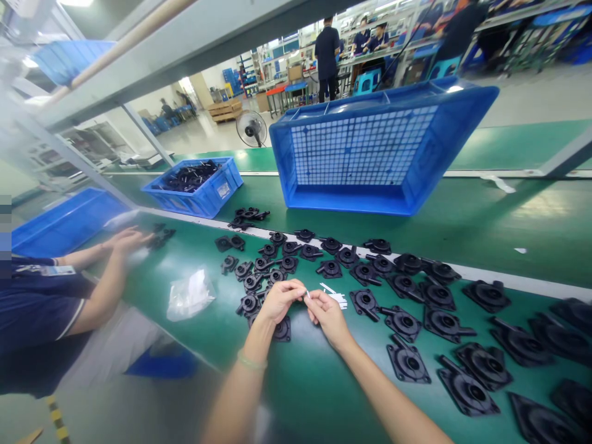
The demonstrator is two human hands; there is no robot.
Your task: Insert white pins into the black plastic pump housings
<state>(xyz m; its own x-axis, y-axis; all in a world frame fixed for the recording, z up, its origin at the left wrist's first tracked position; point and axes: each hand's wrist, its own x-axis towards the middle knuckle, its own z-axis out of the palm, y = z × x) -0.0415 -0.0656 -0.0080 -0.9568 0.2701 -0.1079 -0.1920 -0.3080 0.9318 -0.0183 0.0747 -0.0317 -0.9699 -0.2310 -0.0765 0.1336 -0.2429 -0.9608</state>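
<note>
My left hand (pixel 280 301), with a pale bangle on its wrist, has thumb and fingertips pinched together. Touching or almost touching it, my right hand (pixel 325 313) pinches a small white piece (pixel 307 295) between the fingertips. What the left fingers hold is too small to make out. Just behind the right hand lies a small pile of white sticks (pixel 340 300) on the green table. Black round housings with side spouts surround the hands, such as one (pixel 365 303) to the right and another (pixel 282 330) partly behind the left wrist.
A tilted blue crate (pixel 351 197) stands behind the housings. Left of it is a blue bin (pixel 198 200) full of black parts. A clear plastic bag (pixel 190 296) lies on the left. A co-worker's hands (pixel 127 239) are at far left, near a blue tray (pixel 69 225).
</note>
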